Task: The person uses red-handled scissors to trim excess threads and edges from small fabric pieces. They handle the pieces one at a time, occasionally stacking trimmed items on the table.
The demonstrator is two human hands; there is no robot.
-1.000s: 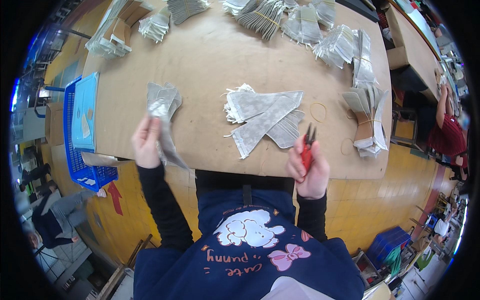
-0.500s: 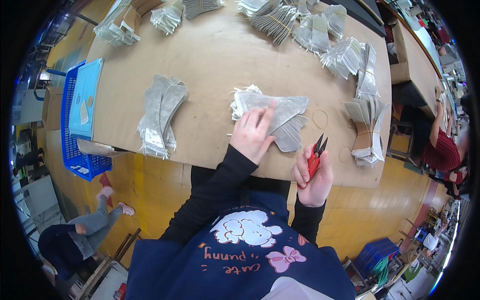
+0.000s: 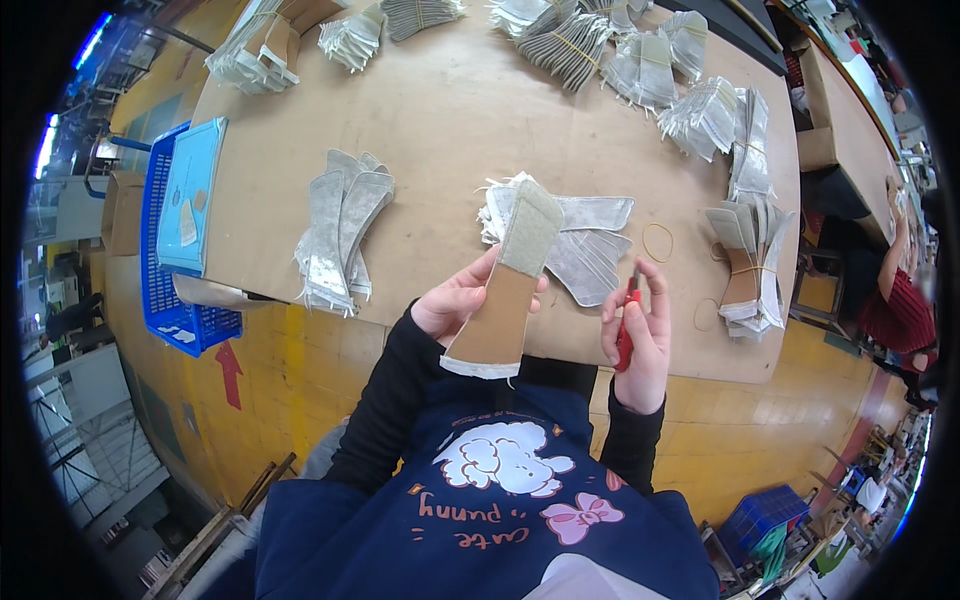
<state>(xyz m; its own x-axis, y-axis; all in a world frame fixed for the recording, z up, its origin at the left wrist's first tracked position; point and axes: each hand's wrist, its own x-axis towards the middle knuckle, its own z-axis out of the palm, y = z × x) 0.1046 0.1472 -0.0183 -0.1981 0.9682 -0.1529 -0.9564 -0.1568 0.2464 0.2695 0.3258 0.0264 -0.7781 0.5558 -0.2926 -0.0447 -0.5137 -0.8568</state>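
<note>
My left hand (image 3: 462,297) is closed on a flared fabric piece (image 3: 497,312), tan with a grey-green patch at its far end and a white strip at its near end. Loose threads hang from that white edge. In my right hand (image 3: 642,335) is a pair of red thread snips (image 3: 627,325), held upright beside the piece, not touching it. Just beyond both hands lies a pile of grey pieces (image 3: 590,262) with frayed white ends, partly covered by the held piece. A second grey pile (image 3: 343,230) rests farther left on the table.
Banded bundles (image 3: 565,48) of similar pieces line the far edge, and another banded bundle (image 3: 745,262) stands at the right. A rubber band (image 3: 658,241) lies by the pile. A blue basket (image 3: 200,328) with a light-blue board (image 3: 190,190) is at the table's left edge.
My left hand has lifted a piece off the middle pile and drawn it toward me, its tan side showing. The snips in my right hand have turned more upright.
</note>
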